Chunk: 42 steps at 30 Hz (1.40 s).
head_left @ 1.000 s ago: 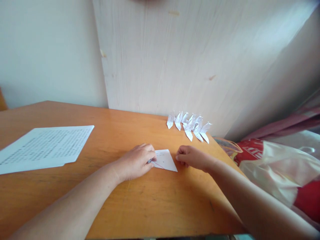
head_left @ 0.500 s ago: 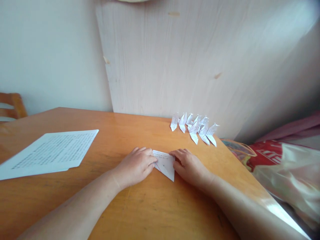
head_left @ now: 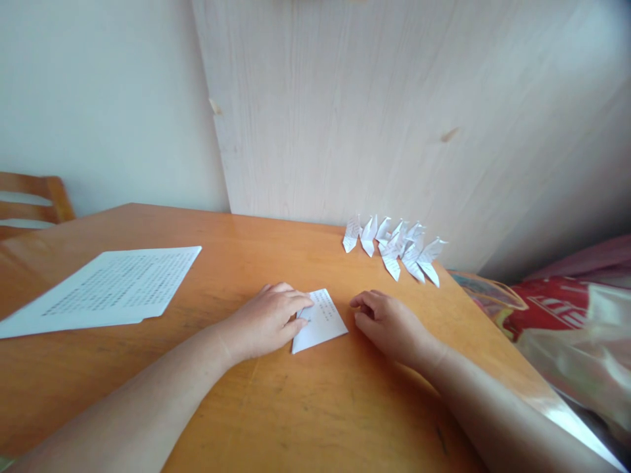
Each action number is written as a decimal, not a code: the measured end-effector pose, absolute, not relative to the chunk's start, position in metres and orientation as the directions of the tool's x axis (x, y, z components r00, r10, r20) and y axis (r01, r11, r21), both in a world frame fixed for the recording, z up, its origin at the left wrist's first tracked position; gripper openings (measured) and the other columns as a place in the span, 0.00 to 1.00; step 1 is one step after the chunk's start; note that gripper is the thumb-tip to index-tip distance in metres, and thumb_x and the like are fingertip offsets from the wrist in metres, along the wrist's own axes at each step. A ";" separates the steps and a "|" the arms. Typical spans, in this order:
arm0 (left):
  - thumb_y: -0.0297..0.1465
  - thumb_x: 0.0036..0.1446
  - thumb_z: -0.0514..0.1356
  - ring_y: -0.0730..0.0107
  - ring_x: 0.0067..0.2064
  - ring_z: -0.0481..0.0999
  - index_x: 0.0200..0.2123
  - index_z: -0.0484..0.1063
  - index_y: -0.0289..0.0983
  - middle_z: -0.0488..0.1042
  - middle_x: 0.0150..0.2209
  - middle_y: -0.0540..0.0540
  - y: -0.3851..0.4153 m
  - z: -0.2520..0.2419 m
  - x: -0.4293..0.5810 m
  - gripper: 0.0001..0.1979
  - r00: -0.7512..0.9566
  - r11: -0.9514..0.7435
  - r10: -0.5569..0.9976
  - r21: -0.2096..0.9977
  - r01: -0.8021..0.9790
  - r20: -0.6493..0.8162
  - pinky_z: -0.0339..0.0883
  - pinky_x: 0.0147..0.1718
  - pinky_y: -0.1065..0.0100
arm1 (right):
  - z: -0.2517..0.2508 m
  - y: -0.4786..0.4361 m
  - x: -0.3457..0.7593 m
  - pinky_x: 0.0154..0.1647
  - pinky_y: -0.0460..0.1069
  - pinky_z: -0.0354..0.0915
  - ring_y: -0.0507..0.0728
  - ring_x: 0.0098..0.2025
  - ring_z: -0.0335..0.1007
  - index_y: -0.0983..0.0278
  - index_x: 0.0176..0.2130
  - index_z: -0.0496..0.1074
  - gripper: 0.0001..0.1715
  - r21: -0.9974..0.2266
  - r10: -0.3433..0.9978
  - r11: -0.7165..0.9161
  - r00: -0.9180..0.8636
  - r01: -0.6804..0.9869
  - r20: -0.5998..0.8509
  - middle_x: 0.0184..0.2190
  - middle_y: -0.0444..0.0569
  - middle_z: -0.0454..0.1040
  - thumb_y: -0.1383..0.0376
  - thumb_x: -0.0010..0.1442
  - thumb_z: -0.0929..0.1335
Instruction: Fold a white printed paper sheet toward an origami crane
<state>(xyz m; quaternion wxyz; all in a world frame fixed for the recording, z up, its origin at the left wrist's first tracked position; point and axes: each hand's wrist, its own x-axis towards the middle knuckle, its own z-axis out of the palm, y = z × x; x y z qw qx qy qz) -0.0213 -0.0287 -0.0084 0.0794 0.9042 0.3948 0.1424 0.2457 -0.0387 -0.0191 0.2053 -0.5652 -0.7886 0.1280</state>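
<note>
A small folded piece of white paper (head_left: 324, 322) with printed characters lies on the wooden table in front of me. My left hand (head_left: 271, 322) grips its left side, thumb and fingertips on the paper. Just off the paper's right corner rests my right hand (head_left: 389, 325), holding nothing. Its fingers are loosely curled, with a gap between thumb and forefinger. Farther back on the right stands a group of several folded paper cranes (head_left: 392, 249), made of similar printed paper.
A stack of printed paper sheets (head_left: 123, 286) lies on the left of the table (head_left: 256, 407). Behind the table rises a pale wooden panel (head_left: 335, 118). A wooden chair (head_left: 37, 197) stands at far left. Red and clear plastic bags (head_left: 557, 305) sit beyond the right edge.
The folded paper has turned and now shows a different printed face. My right hand has let go of it and drawn slightly right. The whole view has shifted a little.
</note>
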 end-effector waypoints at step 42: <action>0.26 0.49 0.60 0.57 0.58 0.66 0.55 0.63 0.43 0.69 0.55 0.45 -0.030 0.000 -0.014 0.28 0.548 -0.532 0.822 0.546 0.647 0.151 0.60 0.58 0.56 | -0.029 -0.048 0.231 0.53 0.58 0.65 0.61 0.51 0.70 0.61 0.58 0.65 0.28 -0.578 0.916 0.400 -0.290 0.712 0.277 0.49 0.54 0.73 0.65 0.58 0.69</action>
